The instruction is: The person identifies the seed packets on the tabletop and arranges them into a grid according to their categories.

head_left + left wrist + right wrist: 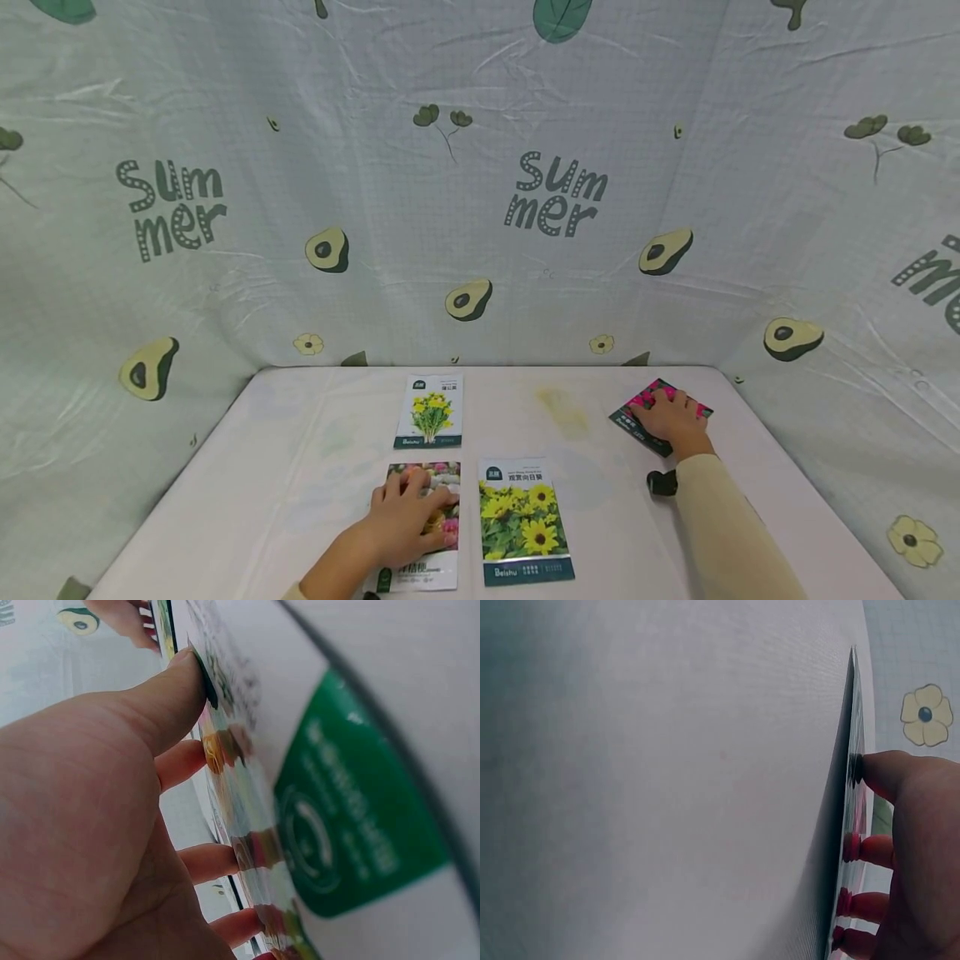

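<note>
My left hand (405,525) lies over a seed packet (438,575) with pink and orange flowers at the front of the table. In the left wrist view its thumb and spread fingertips touch the printed face of this packet (255,787). At the far right my right hand (671,419) rests on a turned seed packet (632,425) with magenta flowers and a dark lower band. The right wrist view has this packet (847,825) nearly edge-on, thumb and fingertips against its face. The palm and fingers cover part of each packet.
A sunflower seed packet (525,525) lies just right of my left hand. Behind, a white packet (429,408) with yellow flowers lies near the table's back edge. A patterned curtain (465,192) surrounds the white table (300,467). A yellowish stain (562,412) marks the tabletop.
</note>
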A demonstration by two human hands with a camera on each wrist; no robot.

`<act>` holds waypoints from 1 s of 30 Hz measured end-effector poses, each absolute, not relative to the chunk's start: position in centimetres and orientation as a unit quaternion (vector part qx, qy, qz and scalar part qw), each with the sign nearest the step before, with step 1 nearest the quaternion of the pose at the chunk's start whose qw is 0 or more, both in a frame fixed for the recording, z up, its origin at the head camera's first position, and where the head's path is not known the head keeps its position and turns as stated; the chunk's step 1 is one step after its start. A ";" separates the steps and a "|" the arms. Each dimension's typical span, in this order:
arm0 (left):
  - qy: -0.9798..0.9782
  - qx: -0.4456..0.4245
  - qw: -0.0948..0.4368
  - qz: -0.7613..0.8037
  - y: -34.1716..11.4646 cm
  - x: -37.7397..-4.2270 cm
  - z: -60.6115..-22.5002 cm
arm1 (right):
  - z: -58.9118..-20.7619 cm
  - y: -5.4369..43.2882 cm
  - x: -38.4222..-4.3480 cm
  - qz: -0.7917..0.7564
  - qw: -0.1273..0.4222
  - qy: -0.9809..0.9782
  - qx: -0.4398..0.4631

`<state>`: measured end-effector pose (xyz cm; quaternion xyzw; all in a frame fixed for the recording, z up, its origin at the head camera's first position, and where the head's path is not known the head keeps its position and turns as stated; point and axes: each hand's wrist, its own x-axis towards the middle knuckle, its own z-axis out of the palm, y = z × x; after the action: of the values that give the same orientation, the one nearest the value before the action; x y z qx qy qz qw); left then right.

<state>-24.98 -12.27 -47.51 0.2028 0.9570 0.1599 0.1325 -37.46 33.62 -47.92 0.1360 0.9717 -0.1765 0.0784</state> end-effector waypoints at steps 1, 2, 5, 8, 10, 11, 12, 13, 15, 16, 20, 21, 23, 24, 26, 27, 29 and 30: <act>0.957 0.204 0.131 0.157 -12.2 -25.0 -47.5 | -47.9 33.6 -37.4 -0.176 0.079 0.972 0.133; 0.958 0.205 0.129 0.155 -12.2 -25.0 -47.4 | -47.9 33.7 -37.4 -0.176 0.080 0.973 0.130; 0.958 0.204 0.128 0.153 -12.2 -25.0 -47.6 | -48.0 33.7 -37.4 -0.174 0.080 0.974 0.118; 0.958 0.203 0.128 0.157 -12.2 -25.1 -47.9 | -48.1 33.7 -37.4 -0.171 0.078 0.976 0.112; 0.958 0.202 0.129 0.159 -12.3 -25.1 -48.1 | -48.2 33.6 -37.4 -0.168 0.076 0.977 0.111; 0.958 0.202 0.127 0.159 -12.3 -25.1 -48.3 | -48.2 33.6 -37.4 -0.167 0.074 0.977 0.110; 0.958 0.202 0.126 0.160 -12.3 -25.1 -48.4 | -48.2 33.6 -37.4 -0.167 0.073 0.977 0.108; 0.958 0.203 0.125 0.160 -12.2 -25.1 -48.5 | -48.2 33.5 -37.4 -0.167 0.073 0.977 0.107; 0.957 0.205 0.123 0.163 -12.3 -25.1 -48.6 | -48.1 33.4 -37.3 -0.167 0.072 0.978 0.104; 0.957 0.206 0.121 0.163 -12.3 -25.1 -48.6 | -48.1 33.4 -37.3 -0.168 0.072 0.978 0.103; 0.956 0.208 0.119 0.167 -12.4 -25.0 -48.4 | -48.3 33.3 -37.5 -0.167 0.078 0.978 0.096; 0.956 0.209 0.118 0.166 -12.4 -25.0 -48.4 | -48.3 33.4 -37.5 -0.167 0.079 0.978 0.093; 0.956 0.209 0.118 0.166 -12.4 -24.9 -48.3 | -48.4 33.4 -37.7 -0.166 0.079 0.979 0.088; 0.956 0.209 0.118 0.165 -12.4 -24.9 -48.2 | -48.4 33.4 -37.7 -0.165 0.078 0.979 0.086; 0.956 0.210 0.118 0.167 -12.4 -25.0 -48.2 | -48.6 33.4 -37.8 -0.165 0.077 0.980 0.084; 0.956 0.209 0.119 0.166 -12.4 -25.0 -48.2 | -48.6 33.3 -37.9 -0.164 0.077 0.980 0.083; 0.957 0.207 0.120 0.164 -12.3 -25.0 -48.1 | -48.7 33.3 -38.0 -0.160 0.077 0.981 0.082; 0.957 0.207 0.120 0.163 -12.3 -25.0 -48.2 | -48.8 33.2 -38.0 -0.158 0.077 0.981 0.081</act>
<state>-24.97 -12.33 -48.16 0.2071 0.9572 0.1630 0.1196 -37.99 33.24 -48.78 0.0811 0.9810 -0.1584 0.0769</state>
